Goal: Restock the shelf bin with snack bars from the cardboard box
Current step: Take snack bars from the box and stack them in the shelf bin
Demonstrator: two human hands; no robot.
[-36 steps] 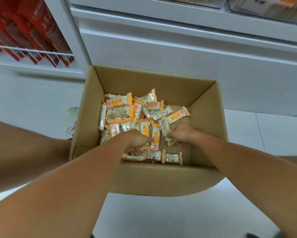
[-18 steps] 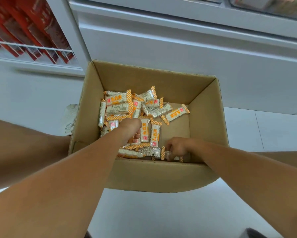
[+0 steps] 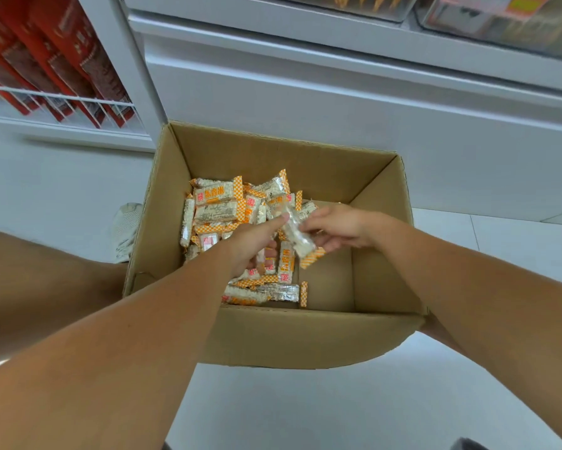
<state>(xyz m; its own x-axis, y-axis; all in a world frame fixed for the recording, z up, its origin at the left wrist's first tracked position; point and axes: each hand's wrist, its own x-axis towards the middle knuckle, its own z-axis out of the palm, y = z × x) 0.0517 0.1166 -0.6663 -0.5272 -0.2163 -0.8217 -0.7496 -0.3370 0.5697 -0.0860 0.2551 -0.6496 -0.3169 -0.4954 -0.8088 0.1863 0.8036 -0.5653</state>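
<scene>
An open cardboard box [image 3: 273,336] stands on the white floor, with a heap of orange-and-white wrapped snack bars [image 3: 214,203] in its left half. Above the heap, my right hand [image 3: 338,227] pinches one snack bar [image 3: 297,238] by its side, tilted. My left hand [image 3: 253,241] is curled round a few bars in its palm, and its thumb touches the top of the bar that the right hand holds. Clear shelf bins [image 3: 500,24] show at the top right edge.
A white shelf front [image 3: 338,92] rises behind the box. Red packets [image 3: 55,60] stand behind a wire rail at the upper left. My knee and a white shoe [image 3: 126,228] lie left of the box. The box's right half shows bare cardboard.
My right hand picked up a bar at the box's near edge and brought it up and left to my left hand. The left hand rose slightly from the heap with bars in it.
</scene>
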